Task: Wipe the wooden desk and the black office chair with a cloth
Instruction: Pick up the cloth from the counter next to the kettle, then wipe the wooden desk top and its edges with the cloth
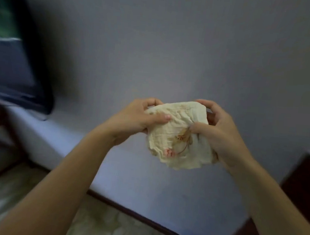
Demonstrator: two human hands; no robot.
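Cloth (176, 137) is hanging bunched between left hand (137, 117) and right hand (221, 133), both grips pinching it; dark wooden panel (304, 184), probably the tabletop's side, is lying nearer the right hand.

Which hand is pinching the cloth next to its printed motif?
The right hand: its thumb sits beside the brown-pink print on the cloth. The left hand grips the plain upper-left edge.

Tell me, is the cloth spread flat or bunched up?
Bunched: the cream cloth hangs crumpled between left hand and right hand.
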